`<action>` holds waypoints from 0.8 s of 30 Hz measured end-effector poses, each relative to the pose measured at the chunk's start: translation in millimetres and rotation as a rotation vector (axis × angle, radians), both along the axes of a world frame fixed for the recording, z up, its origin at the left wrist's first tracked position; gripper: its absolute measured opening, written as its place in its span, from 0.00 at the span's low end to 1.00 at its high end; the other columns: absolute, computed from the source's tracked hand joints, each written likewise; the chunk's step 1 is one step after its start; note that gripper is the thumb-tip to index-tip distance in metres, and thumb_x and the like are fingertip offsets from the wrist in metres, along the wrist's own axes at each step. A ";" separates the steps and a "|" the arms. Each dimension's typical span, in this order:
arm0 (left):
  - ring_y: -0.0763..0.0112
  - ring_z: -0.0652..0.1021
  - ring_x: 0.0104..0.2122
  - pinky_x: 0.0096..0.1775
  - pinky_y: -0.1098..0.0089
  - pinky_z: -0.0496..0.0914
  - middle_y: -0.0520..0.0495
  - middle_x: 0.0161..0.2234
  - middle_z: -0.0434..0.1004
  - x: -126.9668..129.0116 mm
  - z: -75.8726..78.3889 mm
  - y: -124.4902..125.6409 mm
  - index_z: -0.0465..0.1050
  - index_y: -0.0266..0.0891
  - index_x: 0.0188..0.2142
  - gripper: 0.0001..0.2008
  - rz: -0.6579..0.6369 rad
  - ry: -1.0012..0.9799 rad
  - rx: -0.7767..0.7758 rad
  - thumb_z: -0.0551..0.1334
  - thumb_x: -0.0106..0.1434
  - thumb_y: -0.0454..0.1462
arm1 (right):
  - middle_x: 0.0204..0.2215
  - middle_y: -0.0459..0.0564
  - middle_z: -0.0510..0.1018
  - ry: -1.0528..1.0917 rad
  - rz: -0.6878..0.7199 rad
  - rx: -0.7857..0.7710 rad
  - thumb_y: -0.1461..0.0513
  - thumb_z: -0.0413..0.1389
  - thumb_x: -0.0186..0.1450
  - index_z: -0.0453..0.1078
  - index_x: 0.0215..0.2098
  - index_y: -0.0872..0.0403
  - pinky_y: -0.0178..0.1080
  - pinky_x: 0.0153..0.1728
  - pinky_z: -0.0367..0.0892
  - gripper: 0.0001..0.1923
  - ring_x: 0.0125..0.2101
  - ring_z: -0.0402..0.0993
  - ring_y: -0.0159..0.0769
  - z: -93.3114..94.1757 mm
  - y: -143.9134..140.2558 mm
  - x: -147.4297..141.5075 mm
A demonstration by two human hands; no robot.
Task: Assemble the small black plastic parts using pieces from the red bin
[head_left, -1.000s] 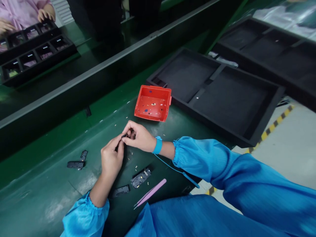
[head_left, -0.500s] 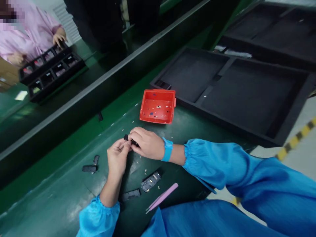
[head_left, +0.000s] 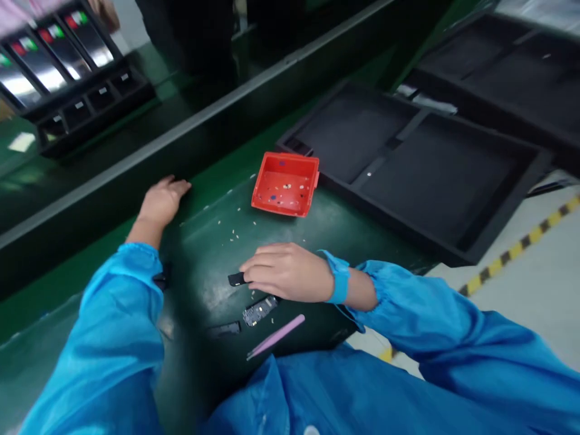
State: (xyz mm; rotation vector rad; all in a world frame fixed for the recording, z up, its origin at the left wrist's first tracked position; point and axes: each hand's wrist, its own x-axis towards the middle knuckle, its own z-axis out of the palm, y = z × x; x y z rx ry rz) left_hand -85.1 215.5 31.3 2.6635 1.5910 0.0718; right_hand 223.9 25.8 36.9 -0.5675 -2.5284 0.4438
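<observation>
My right hand (head_left: pixel 287 272) is closed on a small black plastic part (head_left: pixel 236 279), its end showing past the fingertips above the green work surface. Out to the left, my left hand (head_left: pixel 162 199) reaches to the dark green strip by the ledge. Its fingers are stretched out and partly apart, and whatever lies under the palm is hidden. Below my right hand lie a black part with a circuit board (head_left: pixel 261 310) and a slim black casing piece (head_left: pixel 224 329). Pink tweezers (head_left: pixel 277 336) rest nearest my body. Another black piece (head_left: pixel 164 277) is half covered by my left sleeve.
A red bin (head_left: pixel 284 187) with tiny scraps inside stands beyond my hands, white bits scattered near it. Large black trays (head_left: pixel 453 175) fill the right side. A raised ledge (head_left: pixel 203 121) crosses the bench. Behind it are a black compartment rack (head_left: pixel 95 103) and part of a person in pink.
My left hand has let go of the black part and moved left to the ledge. My right hand keeps the part, now lower in view. The rack across the bench has tilted up, showing shiny panels.
</observation>
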 end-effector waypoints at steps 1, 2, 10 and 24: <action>0.57 0.72 0.61 0.62 0.52 0.63 0.47 0.47 0.81 -6.3 0.7 2.5 0.78 0.32 0.45 0.14 0.026 0.004 -0.005 0.55 0.67 0.28 | 0.44 0.51 0.81 -0.020 0.043 -0.020 0.60 0.50 0.75 0.72 0.42 0.53 0.39 0.41 0.69 0.10 0.39 0.75 0.36 4.8 -5.7 4.0; 0.53 0.70 0.62 0.61 0.49 0.62 0.48 0.42 0.81 -11.7 2.0 3.6 0.78 0.29 0.42 0.14 0.051 0.009 -0.012 0.53 0.69 0.32 | 0.44 0.50 0.81 -0.048 0.083 -0.035 0.60 0.50 0.75 0.73 0.40 0.52 0.39 0.39 0.69 0.11 0.38 0.74 0.36 8.8 -11.0 7.4; 0.71 0.82 0.33 0.41 0.61 0.78 0.55 0.27 0.74 22.2 6.9 -60.7 0.70 0.33 0.35 0.12 0.632 -0.925 -0.015 0.66 0.61 0.41 | 0.37 0.52 0.81 -0.120 0.188 0.054 0.68 0.48 0.72 0.73 0.39 0.53 0.39 0.33 0.66 0.11 0.35 0.73 0.37 -5.0 -35.5 3.3; 0.78 0.78 0.26 0.38 0.72 0.80 0.55 0.25 0.75 99.8 -24.7 -186.5 0.71 0.37 0.29 0.18 0.636 -1.739 -0.657 0.75 0.54 0.46 | 0.40 0.52 0.78 0.524 -0.338 -0.350 0.61 0.58 0.69 0.76 0.44 0.55 0.36 0.34 0.75 0.08 0.33 0.77 0.32 -22.3 48.9 -42.0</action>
